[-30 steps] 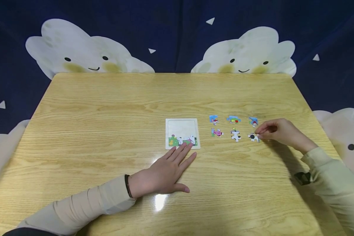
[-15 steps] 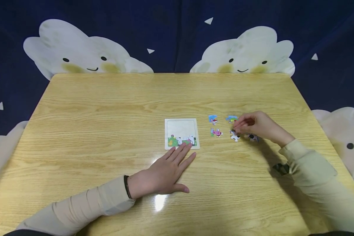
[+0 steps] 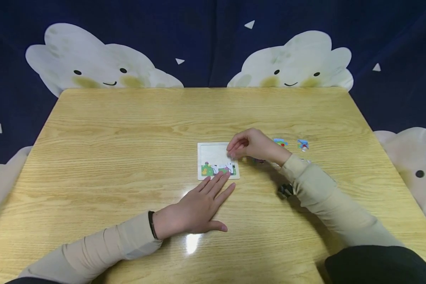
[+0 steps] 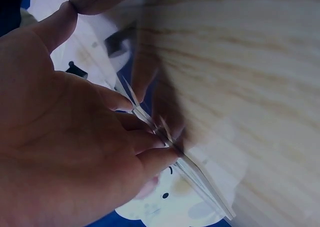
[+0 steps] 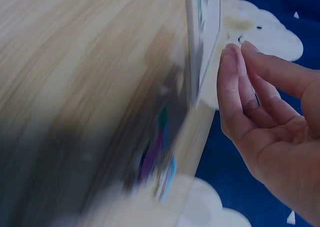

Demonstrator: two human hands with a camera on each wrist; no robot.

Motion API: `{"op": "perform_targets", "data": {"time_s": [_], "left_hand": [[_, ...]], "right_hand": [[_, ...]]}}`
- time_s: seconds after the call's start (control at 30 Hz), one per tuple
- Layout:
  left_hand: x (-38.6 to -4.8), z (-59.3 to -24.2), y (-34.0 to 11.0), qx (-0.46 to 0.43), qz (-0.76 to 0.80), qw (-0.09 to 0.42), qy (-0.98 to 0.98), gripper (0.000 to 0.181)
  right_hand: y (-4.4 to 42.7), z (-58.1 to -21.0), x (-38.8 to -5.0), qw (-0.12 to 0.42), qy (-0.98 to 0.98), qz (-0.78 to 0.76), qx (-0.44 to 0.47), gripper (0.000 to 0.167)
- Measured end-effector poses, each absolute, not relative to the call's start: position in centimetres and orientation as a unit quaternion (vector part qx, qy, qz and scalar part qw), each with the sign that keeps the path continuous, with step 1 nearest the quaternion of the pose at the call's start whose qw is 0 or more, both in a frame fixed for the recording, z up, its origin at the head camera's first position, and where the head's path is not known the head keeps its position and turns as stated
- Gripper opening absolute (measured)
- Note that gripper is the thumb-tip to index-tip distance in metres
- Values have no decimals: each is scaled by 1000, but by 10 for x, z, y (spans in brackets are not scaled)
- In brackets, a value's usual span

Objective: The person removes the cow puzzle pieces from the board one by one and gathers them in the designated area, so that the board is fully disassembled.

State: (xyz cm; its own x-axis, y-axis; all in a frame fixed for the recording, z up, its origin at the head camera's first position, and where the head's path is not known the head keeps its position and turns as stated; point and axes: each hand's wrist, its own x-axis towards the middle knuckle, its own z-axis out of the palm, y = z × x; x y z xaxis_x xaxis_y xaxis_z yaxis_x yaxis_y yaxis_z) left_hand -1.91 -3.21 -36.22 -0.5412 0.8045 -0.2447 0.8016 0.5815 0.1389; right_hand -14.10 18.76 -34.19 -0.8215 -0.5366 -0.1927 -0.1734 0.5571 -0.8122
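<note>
A white-rimmed puzzle tray (image 3: 200,157) lies on the table, its lower row filled with green and white pieces (image 3: 208,170). My left hand (image 3: 198,207) lies flat with spread fingers, its fingertips resting on the tray's near edge. Over the tray's right side hovers my right hand (image 3: 255,146), fingers bent and thumb tip close to the index tip. In the right wrist view no piece shows between those fingertips. Loose puzzle pieces lie right of the tray: a blue-green one (image 3: 279,141), a blue one (image 3: 303,144) and a pink one (image 3: 258,161) partly hidden. My right hand and sleeve cover others.
The wooden table (image 3: 127,134) stretches widely around the tray. Behind it hangs a dark blue curtain (image 3: 198,35) with printed clouds. A black hair tie or band (image 3: 285,191) hangs at my right wrist.
My right hand has moved left from the bottom-right loose piece, across the pieces, to the tray's right side. The left hand has stayed on the tray edge.
</note>
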Motion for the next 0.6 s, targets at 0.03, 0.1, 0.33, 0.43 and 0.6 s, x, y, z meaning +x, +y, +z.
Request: {"op": "perform_targets", "data": {"time_s": [0.03, 0.1, 0.33, 0.43, 0.6], "left_hand": [[-19, -362, -32, 457, 4, 141, 878, 98], [-19, -362, -33, 458, 3, 138, 878, 98], [-18, -363, -33, 455, 7, 136, 880, 97], [-18, -364, -33, 456, 10, 136, 880, 97], [-19, -364, -33, 455, 5, 139, 880, 97]], "right_hand": [[181, -343, -142, 218, 853, -423, -216, 10], [169, -345, -143, 225, 849, -421, -227, 10], [138, -356, -146, 248, 844, -412, -238, 7], [131, -357, -146, 255, 841, -413, -240, 5], [126, -355, -145, 260, 840, -411, -239, 5]]}}
